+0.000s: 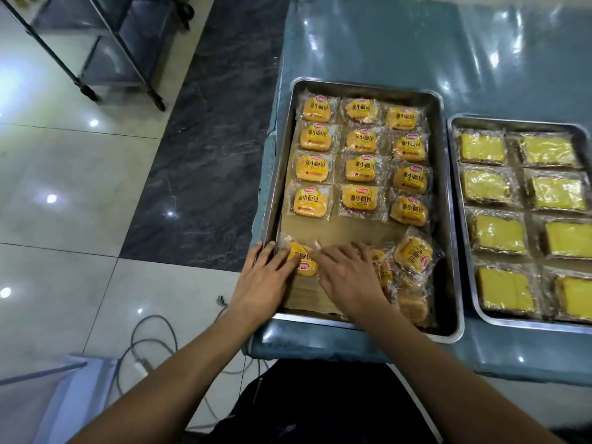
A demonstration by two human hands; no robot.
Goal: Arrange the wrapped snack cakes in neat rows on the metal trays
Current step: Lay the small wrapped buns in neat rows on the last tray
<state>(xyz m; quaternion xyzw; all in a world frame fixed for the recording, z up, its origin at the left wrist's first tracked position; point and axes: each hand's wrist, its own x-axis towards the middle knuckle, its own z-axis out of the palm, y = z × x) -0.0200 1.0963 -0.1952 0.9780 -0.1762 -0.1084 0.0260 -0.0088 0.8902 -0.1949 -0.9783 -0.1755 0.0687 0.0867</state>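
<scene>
A metal tray point(443, 219) lined with brown paper holds several wrapped orange snack cakes in three neat columns. At its near left corner lies one wrapped cake point(304, 256), label upside down. My left hand point(266, 277) rests flat on that cake's left side with straight fingers. My right hand point(346, 277) touches the cake's right edge with extended fingers and partly covers other packets. A loose pile of wrapped cakes point(413, 251) sits at the tray's near right corner. A second metal tray point(467, 251) to the right holds wrapped yellow cakes in two columns.
Both trays sit on a table under a blue plastic-covered cloth point(384, 52). Left of the table is glossy tiled floor with a wheeled metal rack point(105, 49) at the back and grey cables point(144, 347) near my feet.
</scene>
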